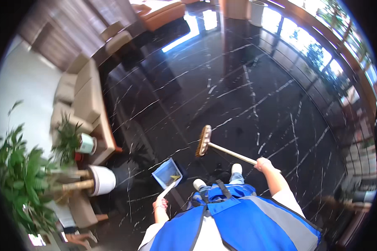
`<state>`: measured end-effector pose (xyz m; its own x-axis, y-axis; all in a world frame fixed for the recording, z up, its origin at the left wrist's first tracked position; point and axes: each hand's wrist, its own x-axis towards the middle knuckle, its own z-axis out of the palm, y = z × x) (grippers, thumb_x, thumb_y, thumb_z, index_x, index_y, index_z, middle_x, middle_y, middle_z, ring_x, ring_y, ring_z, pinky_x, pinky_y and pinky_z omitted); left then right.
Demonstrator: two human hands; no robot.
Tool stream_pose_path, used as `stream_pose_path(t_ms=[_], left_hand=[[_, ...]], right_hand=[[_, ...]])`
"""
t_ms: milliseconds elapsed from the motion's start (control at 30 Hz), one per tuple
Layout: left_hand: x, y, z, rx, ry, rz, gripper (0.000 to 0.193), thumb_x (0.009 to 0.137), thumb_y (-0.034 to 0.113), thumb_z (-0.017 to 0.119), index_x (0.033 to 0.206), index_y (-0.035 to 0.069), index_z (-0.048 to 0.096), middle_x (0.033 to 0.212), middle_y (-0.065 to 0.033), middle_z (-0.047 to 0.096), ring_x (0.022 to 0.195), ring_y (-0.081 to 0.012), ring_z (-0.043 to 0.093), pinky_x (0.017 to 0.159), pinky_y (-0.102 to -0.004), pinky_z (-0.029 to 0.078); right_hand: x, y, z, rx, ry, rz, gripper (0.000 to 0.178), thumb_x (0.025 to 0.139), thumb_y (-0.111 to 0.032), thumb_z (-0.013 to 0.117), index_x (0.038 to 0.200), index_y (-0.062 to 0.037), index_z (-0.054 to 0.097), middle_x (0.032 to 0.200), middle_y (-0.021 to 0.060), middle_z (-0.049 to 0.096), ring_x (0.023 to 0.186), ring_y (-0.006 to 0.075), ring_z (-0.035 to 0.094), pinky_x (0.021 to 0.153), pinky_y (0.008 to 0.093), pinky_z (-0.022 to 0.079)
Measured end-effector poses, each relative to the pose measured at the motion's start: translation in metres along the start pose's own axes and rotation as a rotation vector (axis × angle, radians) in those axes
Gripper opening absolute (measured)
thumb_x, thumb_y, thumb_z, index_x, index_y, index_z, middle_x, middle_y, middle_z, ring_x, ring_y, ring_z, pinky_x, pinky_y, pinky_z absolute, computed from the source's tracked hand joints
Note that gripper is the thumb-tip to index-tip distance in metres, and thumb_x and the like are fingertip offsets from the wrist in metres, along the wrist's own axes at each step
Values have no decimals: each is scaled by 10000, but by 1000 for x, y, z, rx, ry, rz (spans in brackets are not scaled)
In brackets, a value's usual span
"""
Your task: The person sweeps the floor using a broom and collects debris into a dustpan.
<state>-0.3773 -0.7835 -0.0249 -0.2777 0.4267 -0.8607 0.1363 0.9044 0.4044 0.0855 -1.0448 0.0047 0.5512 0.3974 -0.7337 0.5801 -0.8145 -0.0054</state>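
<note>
Underfoot, a black marble floor (238, 83) veined with white fills most of the view, glossy enough to mirror the bright windows (322, 54) that curve along the right side. A beige sofa (86, 98) runs along the left wall, with an orange sofa (163, 12) farther off at the top. Large leafy plants (23, 175) crowd the lower left, one rising from a white pot (102, 180) and a smaller one in a pale green pot (87, 143) just beside the sofa's end.

The person wears a blue and grey vest (238, 221) and white shoes (236, 168), seen from above. The right hand (264, 164) is closed around the wooden handle of a broom (222, 148) — the bristle head lies out ahead of the feet, low over the floor, the handle slanting back to the fist. The left hand (160, 205) is wrapped around the pale handle of a blue dustpan (167, 172), which sits in front of the left shoe, left of the broom head and apart from it. A few yellowish scraps (174, 178) lie inside the pan, near its handle end.
</note>
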Motion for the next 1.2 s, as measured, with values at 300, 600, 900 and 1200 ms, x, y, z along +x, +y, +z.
stream_pose_path(t_ms=[300,600,900,1200], left_hand=[[-49,40,117,173,-117,-32,329,709,267,512,521,8,434,373,46,319,269,-36,270,248,-170,230],[-112,62,201,271,-150,53,198,731,165,494,593,25,476,457,25,391,332,-33,310,304,-175,256],[-121,97,267,479,-162,200,162,717,182,569,644,48,517,463,34,409,324,-26,308,304,-163,244],[-94,152,297,615,-279,135,97,716,141,536,694,56,495,468,30,342,320,-37,258,298,-174,212]], right_hand=[[15,176,-9,46,-162,237,378,734,-390,512,946,-84,579,952,86,575,903,218,542,775,318,428],[-84,342,57,233,-358,690,376,707,-362,563,953,-78,576,956,105,570,890,216,549,766,302,437],[-104,310,23,451,-184,552,299,680,-281,604,782,0,602,637,139,588,522,209,583,521,308,473],[21,186,-72,998,-32,501,308,685,-272,572,578,15,541,461,77,492,356,162,483,381,307,395]])
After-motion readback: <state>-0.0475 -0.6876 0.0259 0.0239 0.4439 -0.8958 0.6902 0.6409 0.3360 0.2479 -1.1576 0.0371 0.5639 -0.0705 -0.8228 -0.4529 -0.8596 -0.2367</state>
